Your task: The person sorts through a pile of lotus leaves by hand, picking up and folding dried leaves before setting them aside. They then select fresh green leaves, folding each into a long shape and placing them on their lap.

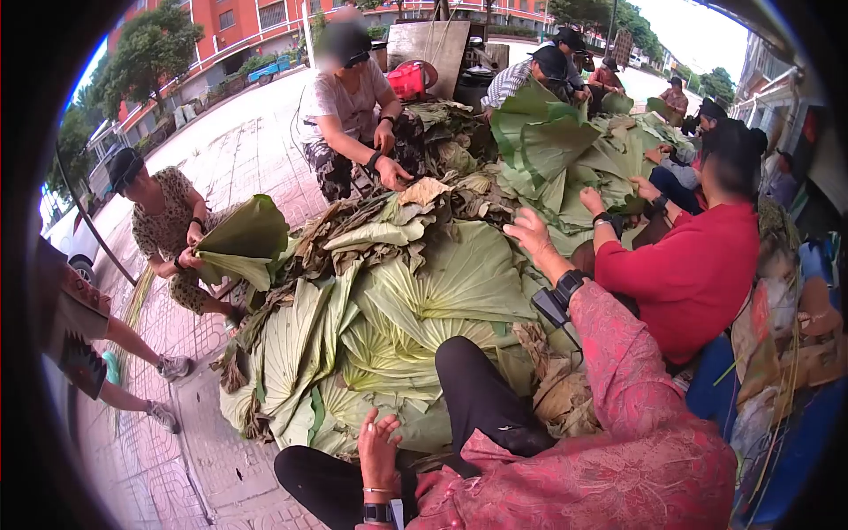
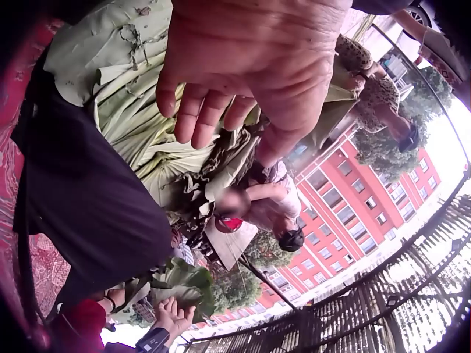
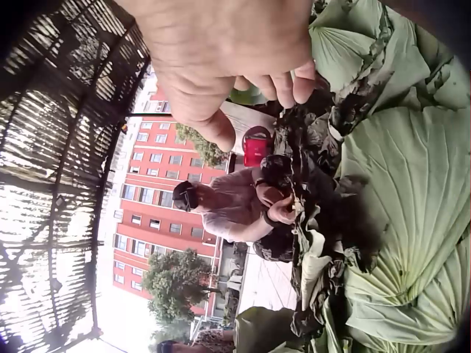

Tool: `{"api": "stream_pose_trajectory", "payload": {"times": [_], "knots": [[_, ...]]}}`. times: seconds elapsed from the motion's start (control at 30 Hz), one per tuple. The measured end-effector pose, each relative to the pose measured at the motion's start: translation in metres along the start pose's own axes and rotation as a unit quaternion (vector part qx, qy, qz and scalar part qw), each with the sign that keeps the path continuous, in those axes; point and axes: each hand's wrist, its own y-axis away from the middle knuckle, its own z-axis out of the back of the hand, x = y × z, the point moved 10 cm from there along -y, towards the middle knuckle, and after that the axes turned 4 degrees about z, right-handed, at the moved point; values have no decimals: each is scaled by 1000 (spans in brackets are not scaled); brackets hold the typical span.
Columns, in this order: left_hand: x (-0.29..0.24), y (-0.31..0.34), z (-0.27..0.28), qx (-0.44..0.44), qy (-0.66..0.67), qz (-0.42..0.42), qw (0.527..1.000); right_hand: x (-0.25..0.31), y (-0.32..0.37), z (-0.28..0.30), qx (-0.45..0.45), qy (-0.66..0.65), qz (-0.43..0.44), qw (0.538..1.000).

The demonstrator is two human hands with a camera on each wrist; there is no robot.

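Note:
My left hand (image 1: 380,453) hovers near my knee at the front edge of a heap of large green lotus leaves (image 1: 402,305), fingers loosely bent and holding nothing. In the left wrist view the same hand (image 2: 250,66) shows its palm and spread thumb. My right hand (image 1: 533,237) reaches out over the right side of the heap, its fingers extended with nothing in them. From the right wrist view, that hand (image 3: 228,59) appears above wilted dark leaf edges (image 3: 298,154). Broad ribbed leaves lie overlapping in front of my knees.
A person in camouflage (image 1: 168,216) at the left holds a folded green leaf (image 1: 246,238). Another in a light shirt (image 1: 349,110) works across the heap. Close on my right sits a person in red (image 1: 685,256). Brown dried leaves (image 1: 556,389) lie beside my leg.

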Motion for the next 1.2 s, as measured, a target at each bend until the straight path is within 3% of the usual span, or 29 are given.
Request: {"api": "stream_pose_trajectory", "payload": {"times": [0.13,0.23,0.47,0.63,0.7,0.77,0.8,0.83,0.87,0.93,0.97,1.0,1.03,1.1,1.2], "knots": [[7,-6,8,-16,-10,18,1000,-90,56,-50,111,28,-76,991],[7,-6,7,-39,-31,32,998,-162,64,-91,168,96,-16,981],[17,-13,12,-54,-39,58,996,-171,71,-166,229,352,91,903],[-3,1,13,-124,-19,62,990,-181,59,-190,246,332,127,902],[-67,34,26,-216,-151,-94,960,-189,59,-183,229,302,103,920],[-134,100,53,-386,-279,-216,852,-202,74,-160,206,142,-8,968],[-153,135,69,-453,-287,-241,809,-196,85,-149,209,153,12,966],[-164,169,95,-494,-329,-255,763,-185,109,-140,231,61,-27,971],[-156,198,121,-531,-323,-240,746,-176,137,-130,253,34,-99,962],[-95,247,165,-600,-224,-46,766,-146,187,-103,261,153,-40,952],[-38,271,188,-572,-158,53,803,-175,218,-79,282,133,-83,947],[27,302,207,-532,-89,149,828,-156,252,-69,325,192,-83,922],[78,327,207,-495,-39,245,833,-162,288,-50,329,137,-185,916],[142,361,181,-464,15,331,821,-182,354,-7,311,119,-325,885],[157,375,153,-449,25,363,816,-216,407,64,251,269,-351,861]]}}
